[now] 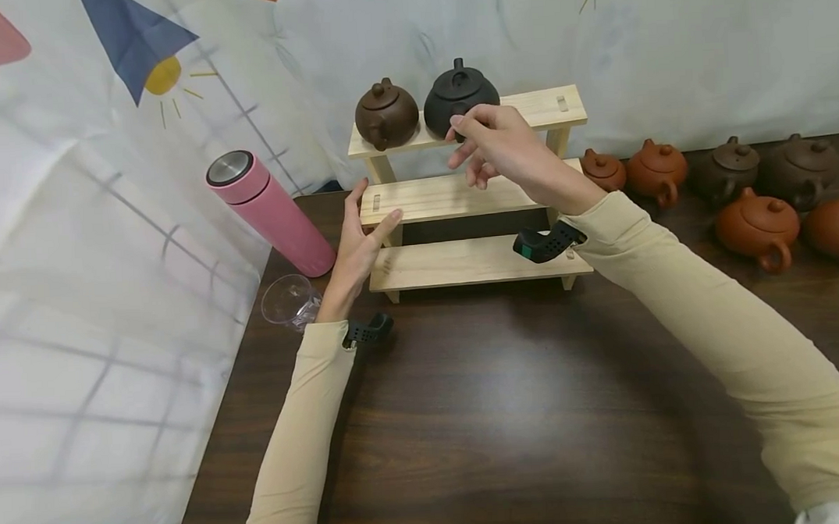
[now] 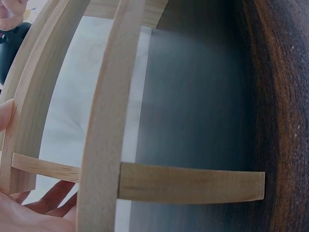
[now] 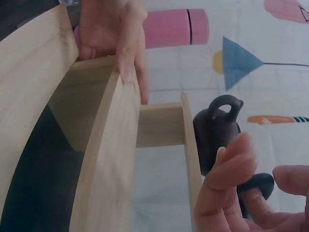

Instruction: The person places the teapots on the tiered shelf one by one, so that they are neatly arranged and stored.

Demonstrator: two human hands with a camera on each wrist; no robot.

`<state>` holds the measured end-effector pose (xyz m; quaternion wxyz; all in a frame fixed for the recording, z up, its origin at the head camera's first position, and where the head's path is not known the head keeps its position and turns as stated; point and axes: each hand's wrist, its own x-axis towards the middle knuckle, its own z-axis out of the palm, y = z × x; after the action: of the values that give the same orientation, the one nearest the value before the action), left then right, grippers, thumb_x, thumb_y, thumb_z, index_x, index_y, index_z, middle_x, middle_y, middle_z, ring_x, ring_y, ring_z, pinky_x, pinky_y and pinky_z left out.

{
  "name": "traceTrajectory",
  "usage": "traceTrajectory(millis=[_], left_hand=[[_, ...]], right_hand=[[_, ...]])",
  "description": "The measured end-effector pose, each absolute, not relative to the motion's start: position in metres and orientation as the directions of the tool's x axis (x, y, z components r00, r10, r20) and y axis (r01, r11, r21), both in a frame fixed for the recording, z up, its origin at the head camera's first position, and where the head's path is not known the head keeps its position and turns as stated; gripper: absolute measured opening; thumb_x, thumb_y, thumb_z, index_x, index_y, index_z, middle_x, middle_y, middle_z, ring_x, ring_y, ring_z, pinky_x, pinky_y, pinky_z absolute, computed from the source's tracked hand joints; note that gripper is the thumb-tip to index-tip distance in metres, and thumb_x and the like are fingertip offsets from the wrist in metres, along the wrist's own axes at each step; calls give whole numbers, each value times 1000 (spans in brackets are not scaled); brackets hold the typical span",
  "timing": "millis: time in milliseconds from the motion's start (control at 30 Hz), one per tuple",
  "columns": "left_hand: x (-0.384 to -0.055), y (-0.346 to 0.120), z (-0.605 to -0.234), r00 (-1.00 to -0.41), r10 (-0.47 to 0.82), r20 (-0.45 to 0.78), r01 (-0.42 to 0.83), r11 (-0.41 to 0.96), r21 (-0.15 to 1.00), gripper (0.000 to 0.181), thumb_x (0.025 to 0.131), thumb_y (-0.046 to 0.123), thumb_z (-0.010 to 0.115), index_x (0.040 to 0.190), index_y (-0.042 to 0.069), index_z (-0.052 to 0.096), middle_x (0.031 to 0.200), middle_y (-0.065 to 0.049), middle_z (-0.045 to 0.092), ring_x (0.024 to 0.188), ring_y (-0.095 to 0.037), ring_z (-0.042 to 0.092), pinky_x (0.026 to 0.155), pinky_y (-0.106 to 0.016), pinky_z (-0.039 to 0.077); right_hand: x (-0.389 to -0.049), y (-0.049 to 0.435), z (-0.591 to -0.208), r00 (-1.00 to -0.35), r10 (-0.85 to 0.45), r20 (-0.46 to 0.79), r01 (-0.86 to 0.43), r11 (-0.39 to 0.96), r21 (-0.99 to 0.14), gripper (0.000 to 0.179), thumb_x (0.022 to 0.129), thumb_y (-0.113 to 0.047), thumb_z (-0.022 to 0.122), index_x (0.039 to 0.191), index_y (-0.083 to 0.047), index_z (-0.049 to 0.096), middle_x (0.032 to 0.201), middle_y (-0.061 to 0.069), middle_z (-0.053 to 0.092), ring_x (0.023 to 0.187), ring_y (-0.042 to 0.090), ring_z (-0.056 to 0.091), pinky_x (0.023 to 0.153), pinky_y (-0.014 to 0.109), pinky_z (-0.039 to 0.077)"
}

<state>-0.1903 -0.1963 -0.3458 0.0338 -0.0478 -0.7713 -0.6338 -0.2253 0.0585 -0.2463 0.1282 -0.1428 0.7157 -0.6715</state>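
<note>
A three-tier wooden display stand (image 1: 462, 264) stands against the curtain. My left hand (image 1: 354, 245) grips the left end of its middle shelf (image 1: 452, 197), thumb on top and the other fingers round the back and underside. On the top shelf sit a dark brown teapot (image 1: 387, 115) and, to its right, a black teapot (image 1: 463, 88). My right hand (image 1: 502, 149) hovers right at the front of the black teapot, fingers loosely bent. In the right wrist view, thumb and fingertips are apart, and the fingers (image 3: 227, 169) hide much of the black teapot (image 3: 263, 181).
Left of the stand are a pink thermos (image 1: 277, 213) and a clear glass cup (image 1: 291, 300). Several reddish and dark teapots (image 1: 758, 220) stand on the dark wooden table (image 1: 510, 414) at the right. A patterned white curtain (image 1: 353, 30) lines the back and left.
</note>
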Motion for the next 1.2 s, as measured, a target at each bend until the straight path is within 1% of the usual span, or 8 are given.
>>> traceTrajectory(millis=[233, 333, 467, 633, 800, 1000, 1133, 1200], left_hand=[[-191, -196, -347, -993, 30, 112, 116, 196, 974, 84, 102, 14, 66, 167, 8, 13, 166, -19, 25, 142, -24, 40, 115, -35, 34], [-191, -196, -348, -993, 26, 112, 115, 190, 975, 85, 102, 15, 67, 167, 7, 13, 165, -19, 26, 141, -23, 40, 114, -35, 34], [-191, -196, -347, -994, 21, 108, 110, 173, 979, 84, 102, 15, 66, 167, 8, 13, 165, -19, 27, 140, -22, 41, 113, -34, 35], [-192, -197, -347, -993, 23, 115, 117, 173, 978, 85, 102, 14, 66, 166, 5, 11, 164, -19, 27, 139, -24, 42, 113, -34, 36], [-191, -197, -347, -993, 29, 113, 116, 176, 977, 85, 102, 14, 65, 167, 6, 11, 165, -18, 26, 141, -23, 41, 113, -34, 35], [-191, -197, -347, -994, 29, 106, 110, 182, 977, 85, 102, 14, 66, 167, 7, 11, 165, -19, 27, 140, -24, 42, 114, -35, 35], [-191, -196, -347, -994, 30, 105, 108, 183, 977, 85, 102, 15, 66, 167, 8, 12, 164, -19, 27, 140, -24, 43, 113, -35, 36], [-192, -196, -348, -994, 32, 106, 110, 182, 977, 85, 102, 15, 66, 167, 7, 12, 165, -19, 27, 140, -24, 42, 113, -35, 35]], right_hand=[[-212, 81, -252, -929, -370, -11, 8, 10, -1000, 28, 112, -30, 49, 126, -6, 55, 98, 11, 65, 63, 17, 62, 60, 28, 51], [-202, 97, -254, -928, -373, 6, -24, 43, -999, 32, 112, -32, 49, 132, -7, 55, 102, 11, 65, 68, 19, 63, 62, 30, 52], [-185, 124, -258, -928, -373, 28, -85, 138, -987, 33, 111, -33, 51, 132, -9, 56, 105, 8, 66, 73, 22, 63, 63, 31, 52], [-167, 168, -268, -932, -360, 44, -137, 238, -961, 27, 111, -29, 53, 128, -10, 60, 103, 5, 68, 73, 24, 63, 61, 30, 50], [-148, 221, -285, -953, -299, 36, -146, 356, -923, 20, 112, -25, 52, 125, -14, 62, 101, 1, 70, 72, 20, 61, 59, 30, 48], [-126, 282, -312, -984, -175, -24, -71, 516, -854, 20, 113, -27, 48, 127, -20, 59, 96, -8, 69, 71, 18, 58, 55, 31, 43], [-115, 313, -324, -997, -76, -12, -30, 535, -844, 16, 113, -27, 45, 121, -31, 59, 88, -16, 65, 65, 16, 53, 53, 31, 37], [-115, 329, -332, -999, -46, 23, -43, 497, -867, 21, 113, -20, 44, 117, -35, 59, 84, -18, 65, 60, 14, 50, 51, 30, 34]])
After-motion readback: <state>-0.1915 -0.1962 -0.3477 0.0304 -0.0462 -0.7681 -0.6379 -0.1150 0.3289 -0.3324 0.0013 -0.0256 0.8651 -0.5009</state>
